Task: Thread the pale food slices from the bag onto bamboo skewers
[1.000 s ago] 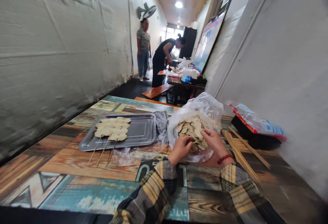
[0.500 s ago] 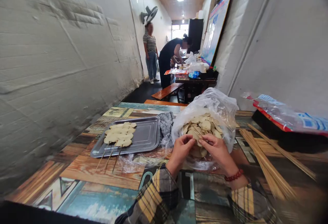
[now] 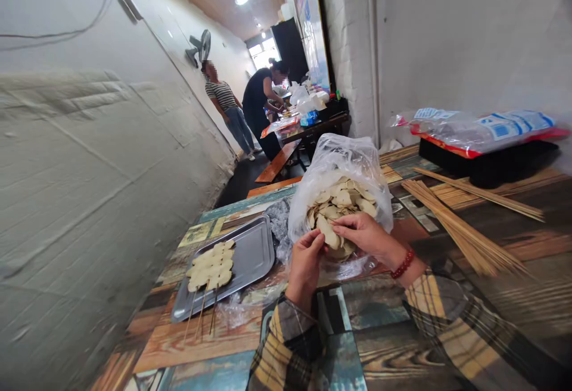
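Observation:
A pale, thin oval slice [image 3: 328, 233] lies between my two hands, over the opening of a clear plastic bag [image 3: 342, 152]. My left hand [image 3: 307, 257] pinches its lower left edge with thumb and fingertips. From the other side, my right hand [image 3: 364, 236] closes thumb and fingers on its right edge. Behind it, a heap of similar slices [image 3: 342, 193] fills the bag. No skewer can be made out in either hand. To the left, skewered slices [image 3: 212, 266] lie on a metal tray [image 3: 252, 251], their sticks sticking out over its near edge.
Loose bamboo skewers [image 3: 460, 227] lie to the right. Behind them a black tray [image 3: 487, 161] carries red-edged plastic packaging [image 3: 491, 126]. A crumpled grey bag [image 3: 279, 224] sits beside the metal tray. Farther back, one person [image 3: 226, 105] stands and another [image 3: 261, 99] bends over a table.
The view has tilted and turned to the right. The slice between my hands now shows broadly, and the thin stick seen near my fingers earlier no longer shows.

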Available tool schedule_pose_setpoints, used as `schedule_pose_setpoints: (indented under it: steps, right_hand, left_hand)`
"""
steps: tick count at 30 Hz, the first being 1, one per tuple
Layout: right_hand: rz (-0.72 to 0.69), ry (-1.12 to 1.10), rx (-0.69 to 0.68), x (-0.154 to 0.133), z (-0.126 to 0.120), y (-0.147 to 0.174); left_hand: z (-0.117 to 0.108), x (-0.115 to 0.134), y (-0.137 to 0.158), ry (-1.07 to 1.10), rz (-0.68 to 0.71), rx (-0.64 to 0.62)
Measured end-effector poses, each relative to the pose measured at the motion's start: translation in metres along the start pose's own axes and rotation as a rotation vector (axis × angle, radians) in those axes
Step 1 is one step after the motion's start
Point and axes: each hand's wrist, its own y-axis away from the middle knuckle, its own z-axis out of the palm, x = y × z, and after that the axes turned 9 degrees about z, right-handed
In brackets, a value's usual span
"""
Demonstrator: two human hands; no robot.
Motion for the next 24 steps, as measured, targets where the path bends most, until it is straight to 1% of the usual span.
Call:
schedule_pose_setpoints:
  steps: [5, 10, 13, 16, 18, 21, 24]
  right_hand:
    - [0.045, -0.034, -0.019, -0.001, -0.001, 0.0]
    - [0.115, -0.16, -0.019, -0.008, 0.001, 0.004]
    - [0.164, -0.224, -0.047, -0.014, 0.001, 0.008]
    - [0.188, -0.233, -0.094, -0.02, 0.001, 0.012]
    - [0.198, -0.233, -0.114, -0.022, 0.001, 0.013]
    - [0.194, -0.212, -0.069, -0.022, 0.001, 0.012]
    - [0.163, -0.18, -0.022, -0.018, 0.003, 0.01]
  left_hand:
    - [0.001, 0.0, 0.001, 0.036, 0.02, -0.001]
    - [0.001, 0.002, 0.002, 0.107, 0.01, 0.005]
    - [0.0, 0.003, 0.004, 0.171, -0.019, -0.033]
    - [0.0, 0.003, 0.004, 0.185, -0.039, -0.075]
    - [0.0, 0.002, 0.005, 0.158, -0.011, -0.067]
    - [0.0, 0.001, 0.006, 0.093, 0.077, -0.044]
    - [0.002, 0.0, 0.009, 0.017, 0.156, -0.093]
